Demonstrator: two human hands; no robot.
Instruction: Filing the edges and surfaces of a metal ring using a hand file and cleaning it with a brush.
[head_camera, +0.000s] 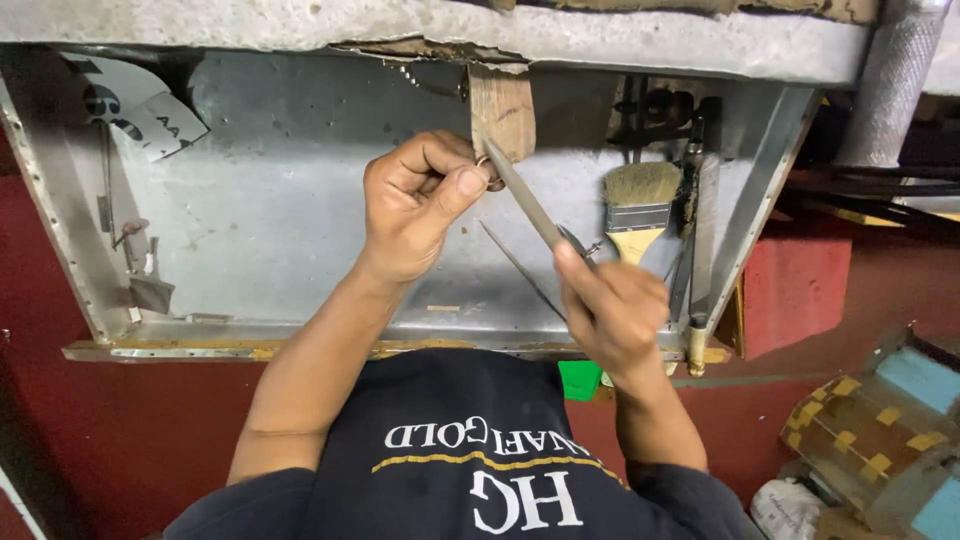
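Observation:
My left hand (418, 205) pinches a small metal ring (487, 172) against the wooden bench peg (503, 115) that juts out from the workbench edge. A slim metal file (525, 205) is gripped in my right hand (612, 305), and it slants up and left so that its tip meets the ring beside my left thumb. Both hands work above a sheet-metal catch tray (290, 200) hung under the bench. Most of the ring is hidden by my fingers.
A flat paintbrush (640, 205) with pale bristles and some long tools (700, 250) lie at the tray's right side. Small tools (135, 260) and a paper scrap (140, 110) sit at its left. A grey bench top (600, 40) runs above. Taped boxes (880, 430) stand on the red floor at right.

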